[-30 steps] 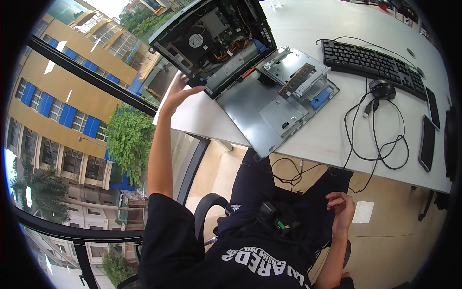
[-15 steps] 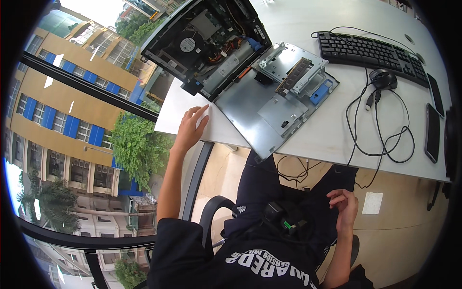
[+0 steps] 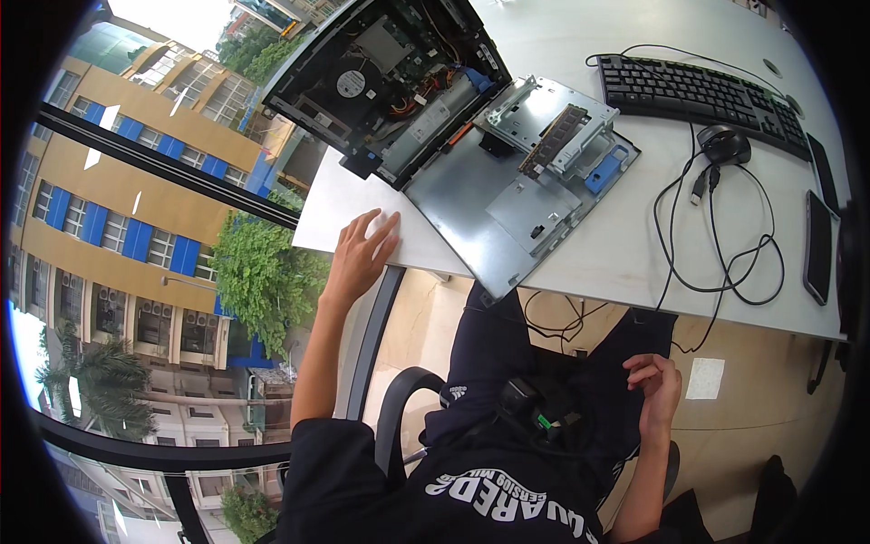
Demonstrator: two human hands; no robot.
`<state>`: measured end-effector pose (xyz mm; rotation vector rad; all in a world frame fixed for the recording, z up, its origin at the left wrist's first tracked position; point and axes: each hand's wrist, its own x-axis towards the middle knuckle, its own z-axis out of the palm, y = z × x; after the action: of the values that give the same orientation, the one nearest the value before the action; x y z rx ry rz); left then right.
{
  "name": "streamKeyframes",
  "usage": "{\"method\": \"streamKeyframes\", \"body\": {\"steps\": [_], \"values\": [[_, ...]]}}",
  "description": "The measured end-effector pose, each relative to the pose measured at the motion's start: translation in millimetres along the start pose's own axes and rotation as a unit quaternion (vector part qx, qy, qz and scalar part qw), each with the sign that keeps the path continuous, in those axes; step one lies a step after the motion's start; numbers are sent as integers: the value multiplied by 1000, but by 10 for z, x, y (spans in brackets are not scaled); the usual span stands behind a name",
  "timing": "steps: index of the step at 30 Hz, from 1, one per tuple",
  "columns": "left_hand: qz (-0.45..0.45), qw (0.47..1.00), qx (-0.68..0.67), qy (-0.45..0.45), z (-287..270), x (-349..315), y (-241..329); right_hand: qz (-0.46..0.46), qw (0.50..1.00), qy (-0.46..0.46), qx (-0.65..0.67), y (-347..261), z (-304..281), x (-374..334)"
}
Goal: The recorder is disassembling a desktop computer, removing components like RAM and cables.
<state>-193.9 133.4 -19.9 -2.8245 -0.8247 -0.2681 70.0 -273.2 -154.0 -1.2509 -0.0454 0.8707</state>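
Just inside the near corner of the white desk (image 3: 625, 263), a left hand (image 3: 361, 254), back upward, fingers moderately spread and bent, with nothing in hold; at or just over the desktop, contact hard to tell. Over the right thigh, well apart from the left, a right hand (image 3: 654, 390), fingers loosely curled short of a fist, with nothing visible in hold; apparently just at rest.

Immediately beyond the left hand, an opened desktop computer chassis (image 3: 381, 91), tilted up with fan (image 3: 352, 83) and wiring in view, presumably so for easy access to the interior. Right of the left hand, a bare steel case panel (image 3: 467, 222), laid flat and jutting past the desk edge, probably for want of depth. Farther right of the same hand, upon the metal drive bracket (image 3: 517, 118), a memory module (image 3: 555, 140), likely there to stay in plain sight. Beyond the right hand, a black keyboard (image 3: 698, 95), mouse (image 3: 722, 145), looped cable (image 3: 770, 263) and smartphone (image 3: 817, 247), perhaps pushed aside for room.
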Motion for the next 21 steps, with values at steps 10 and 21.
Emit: {"method": "streamKeyframes", "body": {"steps": [10, 21], "values": [[37, 997, 31, 56, -175, -708, -73, 1, 1000, -24, -2, -24, 29, 128], [-137, 990, 15, 13, 22, -1097, -299, 18, 1000, -16, -10, 66, -26, 74]]}}
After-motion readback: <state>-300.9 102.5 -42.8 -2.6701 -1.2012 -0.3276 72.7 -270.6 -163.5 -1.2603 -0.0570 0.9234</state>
